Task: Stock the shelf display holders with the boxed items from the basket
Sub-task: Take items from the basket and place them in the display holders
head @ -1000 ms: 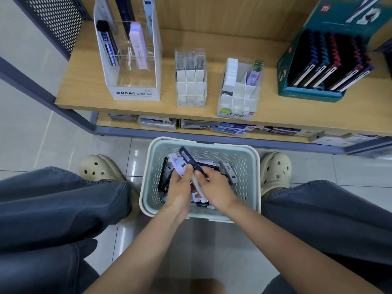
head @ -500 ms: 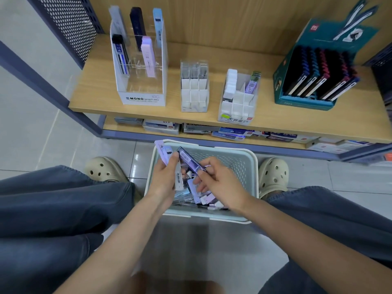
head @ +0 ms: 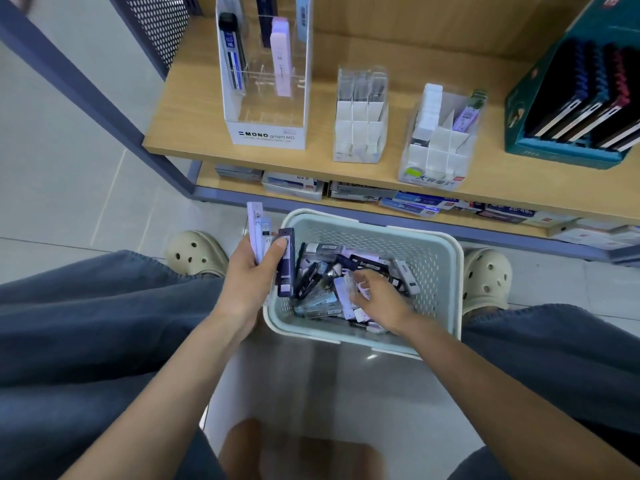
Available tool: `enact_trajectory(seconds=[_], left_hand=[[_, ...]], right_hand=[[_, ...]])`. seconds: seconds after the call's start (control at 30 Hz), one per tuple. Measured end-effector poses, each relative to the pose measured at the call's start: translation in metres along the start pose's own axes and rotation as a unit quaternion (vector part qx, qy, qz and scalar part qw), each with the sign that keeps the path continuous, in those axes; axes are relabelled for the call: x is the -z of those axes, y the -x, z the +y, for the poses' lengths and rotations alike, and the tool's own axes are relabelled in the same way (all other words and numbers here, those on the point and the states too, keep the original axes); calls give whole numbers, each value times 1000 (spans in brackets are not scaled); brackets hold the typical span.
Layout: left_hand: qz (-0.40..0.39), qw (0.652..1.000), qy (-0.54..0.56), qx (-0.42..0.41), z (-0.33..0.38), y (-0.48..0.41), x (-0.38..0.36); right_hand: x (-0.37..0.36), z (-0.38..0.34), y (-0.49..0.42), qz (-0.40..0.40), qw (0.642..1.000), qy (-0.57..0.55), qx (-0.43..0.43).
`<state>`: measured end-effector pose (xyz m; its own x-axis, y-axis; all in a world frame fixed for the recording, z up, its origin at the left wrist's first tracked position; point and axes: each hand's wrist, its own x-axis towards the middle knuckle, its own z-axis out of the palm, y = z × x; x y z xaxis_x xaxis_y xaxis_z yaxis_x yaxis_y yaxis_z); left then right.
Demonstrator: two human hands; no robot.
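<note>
Right grip (head: 377, 296) is dropping back into basket (head: 450, 271), loose boxes (head: 322, 271) directly beneath, axes mixed, closure unclear | left grip (head: 258, 271) is clutching upright boxes (head: 286, 265) at basket's left rim.

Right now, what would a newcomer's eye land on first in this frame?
The pale basket on the floor between the person's feet, heaped with slim boxes, draws the eye first. Over its left rim the left hand grips a fan of lilac and navy boxes, while the right hand reaches into the pile. Above, on the wooden shelf, the white MONO holder holds only a few items.
</note>
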<state>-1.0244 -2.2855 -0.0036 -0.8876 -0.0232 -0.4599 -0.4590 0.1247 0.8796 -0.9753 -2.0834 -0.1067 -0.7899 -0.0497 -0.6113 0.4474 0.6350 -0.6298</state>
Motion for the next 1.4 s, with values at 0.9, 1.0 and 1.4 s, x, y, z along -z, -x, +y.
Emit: enact_trajectory(seconds=[0.9,1.0,1.4], left_hand=[[-58,991,66,97,2,6,-12],[-52,992,65,92,9,13,-15],[-48,997,61,6,59,14,-9]], right_hand=[[16,-31,-4,-42,988,-146,10],[33,-52,14,-43,989,-130,50],[117,-129,49,132,969,-25,205]])
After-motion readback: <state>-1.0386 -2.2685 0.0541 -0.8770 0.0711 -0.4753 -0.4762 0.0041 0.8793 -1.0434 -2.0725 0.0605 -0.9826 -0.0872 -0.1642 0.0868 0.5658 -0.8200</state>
